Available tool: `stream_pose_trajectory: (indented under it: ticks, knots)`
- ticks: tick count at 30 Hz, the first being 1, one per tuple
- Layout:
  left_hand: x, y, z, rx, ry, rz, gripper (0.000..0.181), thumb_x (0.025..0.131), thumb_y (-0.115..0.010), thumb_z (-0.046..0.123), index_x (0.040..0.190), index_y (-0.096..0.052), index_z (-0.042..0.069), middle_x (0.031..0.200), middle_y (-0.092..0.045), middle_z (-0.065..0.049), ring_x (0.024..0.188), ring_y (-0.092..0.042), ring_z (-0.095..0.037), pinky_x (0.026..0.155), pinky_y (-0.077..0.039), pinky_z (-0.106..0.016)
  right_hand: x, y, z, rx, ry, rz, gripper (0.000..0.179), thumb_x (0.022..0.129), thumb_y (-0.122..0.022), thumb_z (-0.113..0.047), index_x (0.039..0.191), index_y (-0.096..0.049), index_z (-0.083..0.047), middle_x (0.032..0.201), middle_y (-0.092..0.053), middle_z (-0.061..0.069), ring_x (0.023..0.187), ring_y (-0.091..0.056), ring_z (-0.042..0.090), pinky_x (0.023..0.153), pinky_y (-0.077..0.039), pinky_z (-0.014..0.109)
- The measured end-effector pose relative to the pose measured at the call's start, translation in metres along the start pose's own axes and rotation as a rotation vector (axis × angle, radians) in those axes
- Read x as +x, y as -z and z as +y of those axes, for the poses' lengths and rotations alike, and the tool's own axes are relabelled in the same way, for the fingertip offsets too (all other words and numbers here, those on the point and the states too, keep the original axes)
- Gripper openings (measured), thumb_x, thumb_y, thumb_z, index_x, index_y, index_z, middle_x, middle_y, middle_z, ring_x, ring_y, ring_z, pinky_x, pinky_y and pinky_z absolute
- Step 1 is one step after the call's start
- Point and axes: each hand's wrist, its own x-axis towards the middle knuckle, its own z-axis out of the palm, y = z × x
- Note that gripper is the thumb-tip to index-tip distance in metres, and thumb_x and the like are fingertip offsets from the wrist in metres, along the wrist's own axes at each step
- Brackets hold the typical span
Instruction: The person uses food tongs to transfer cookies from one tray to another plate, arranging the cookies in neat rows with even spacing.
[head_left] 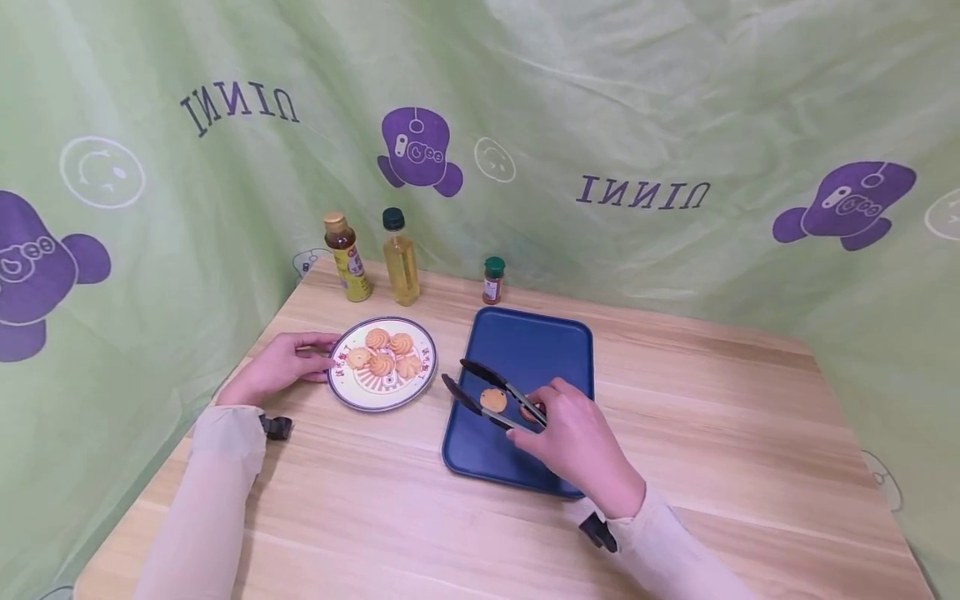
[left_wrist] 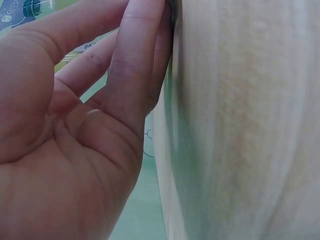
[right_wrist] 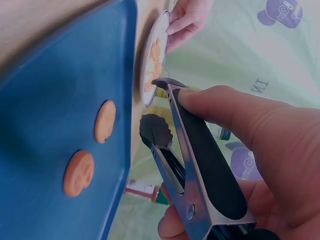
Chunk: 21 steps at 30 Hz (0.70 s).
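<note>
My right hand [head_left: 573, 433] grips a pair of black-tipped metal tongs [right_wrist: 207, 155] above the blue tray [head_left: 532, 342]. Their tips are spread, with nothing between them, and point toward the plate. On the tray lie two round cookies; one cookie [head_left: 492, 400] shows near the tongs, while the other cookie [right_wrist: 79, 173] is partly covered by the tongs in the head view. At the left, my left hand [head_left: 281, 365] holds the rim of a white patterned plate [head_left: 347, 386]. Several swirled cookies [head_left: 381, 364] sit on that plate. In the left wrist view the fingertips' contact is cut off.
Behind the plate stand a yellow-labelled sauce bottle [head_left: 348, 267] and a bottle of yellow oil [head_left: 402, 267]. A small green-capped jar [head_left: 492, 283] is just behind the tray. A green printed curtain [head_left: 525, 100] hangs around the wooden table [head_left: 712, 417].
</note>
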Motion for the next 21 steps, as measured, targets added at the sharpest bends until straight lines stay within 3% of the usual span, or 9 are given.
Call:
stream_pose_trajectory:
  ticks: [9,16,21]
  knots:
    - [0.003,0.001,0.003,-0.002,-0.020,-0.013,0.057,0.111,-0.066,0.003,0.164,-0.049,-0.007,0.160,-0.056,-0.037,0.109,-0.075,-0.005,0.093,-0.071,-0.026,-0.025,0.005,0.017,-0.042,-0.014,0.010,0.046,0.083,-0.100,-0.032,0.113,-0.082,-0.001,0.098,-0.070,0.004,0.078,-0.056,0.015,0.068,-0.052,0.031]
    - [0.002,0.001,0.002,-0.009,-0.010,-0.016,0.059,0.110,-0.068,0.005,0.164,-0.048,-0.007,0.162,-0.054,-0.037,0.112,-0.076,-0.011,0.093,-0.071,-0.026,-0.040,0.008,0.027,-0.086,-0.018,0.028,0.048,0.081,-0.100,-0.033,0.113,-0.081,-0.001,0.098,-0.069,0.005,0.083,-0.062,0.018,0.073,-0.061,0.039]
    - [0.001,0.000,0.000,-0.013,-0.002,-0.009,0.060,0.109,-0.070,0.006,0.164,-0.049,-0.007,0.162,-0.054,-0.037,0.109,-0.076,-0.008,0.092,-0.071,-0.026,-0.043,0.010,0.028,-0.110,-0.030,0.008,0.052,0.081,-0.101,-0.036,0.114,-0.081,-0.002,0.100,-0.069,0.006,0.085,-0.062,0.018,0.072,-0.061,0.040]
